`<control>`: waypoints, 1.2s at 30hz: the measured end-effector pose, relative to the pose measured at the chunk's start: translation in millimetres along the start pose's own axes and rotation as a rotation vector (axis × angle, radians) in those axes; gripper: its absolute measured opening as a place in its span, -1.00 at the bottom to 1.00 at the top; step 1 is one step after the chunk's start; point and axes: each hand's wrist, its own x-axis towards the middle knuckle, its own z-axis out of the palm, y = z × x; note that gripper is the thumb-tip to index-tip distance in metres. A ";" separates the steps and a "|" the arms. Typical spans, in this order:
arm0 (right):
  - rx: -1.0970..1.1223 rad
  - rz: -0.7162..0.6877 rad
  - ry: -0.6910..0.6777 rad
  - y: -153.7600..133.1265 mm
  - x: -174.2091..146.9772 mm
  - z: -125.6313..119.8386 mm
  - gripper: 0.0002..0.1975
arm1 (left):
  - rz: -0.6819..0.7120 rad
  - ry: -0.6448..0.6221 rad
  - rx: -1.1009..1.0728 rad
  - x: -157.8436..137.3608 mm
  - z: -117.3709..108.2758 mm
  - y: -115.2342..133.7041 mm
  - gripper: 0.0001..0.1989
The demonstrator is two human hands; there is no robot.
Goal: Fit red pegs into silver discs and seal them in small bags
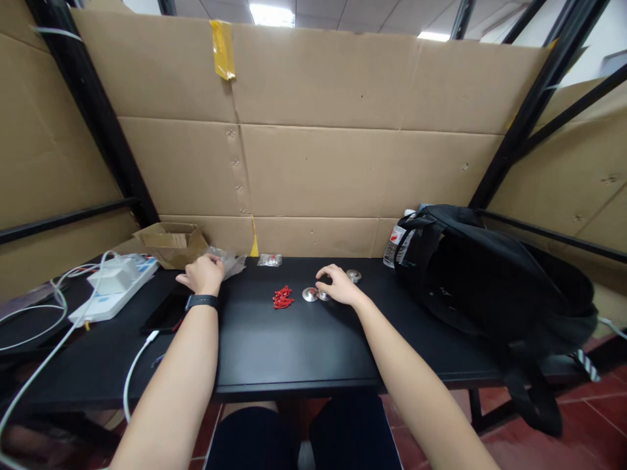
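My left hand (203, 275), wearing a dark wristband, is at the back left of the black table. Its fingers are curled over the near edge of a crumpled clear plastic bag (234, 262) and seem to grip it. My right hand (339, 286) hovers with thumb and forefinger curved apart, right by a shiny metal disc (323, 296) that it partly hides. Touching or very near that disc lies another round metal disc (310, 294). More metal discs (353, 276) sit behind my right hand. Left of them is a small heap of red clip-like pieces (283, 297).
A small clear packet (270, 260) lies near the cardboard wall (313, 170). An open brown box (171, 245), a power strip (115, 290) with white cables and a dark phone (165, 313) are leftward. A black backpack (490, 281) and water bottle (393, 246) stand rightward.
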 end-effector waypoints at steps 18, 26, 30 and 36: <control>-0.057 0.024 0.007 12.5 2.2 -5.6 -0.81 | 0.057 0.168 -0.018 -12.6 -18.4 6.9 -0.55; -0.060 0.111 -0.288 16.3 -2.9 -25.9 -0.79 | 0.804 -0.129 -0.097 -103.9 9.8 98.5 -0.70; -0.094 0.134 -0.280 9.2 -2.8 -24.3 -0.82 | 1.036 -0.295 -0.017 -136.0 23.9 116.9 -0.73; -0.102 0.100 -0.262 4.9 -1.4 -15.6 -0.82 | 1.146 -0.344 0.005 -137.7 13.5 110.6 -0.68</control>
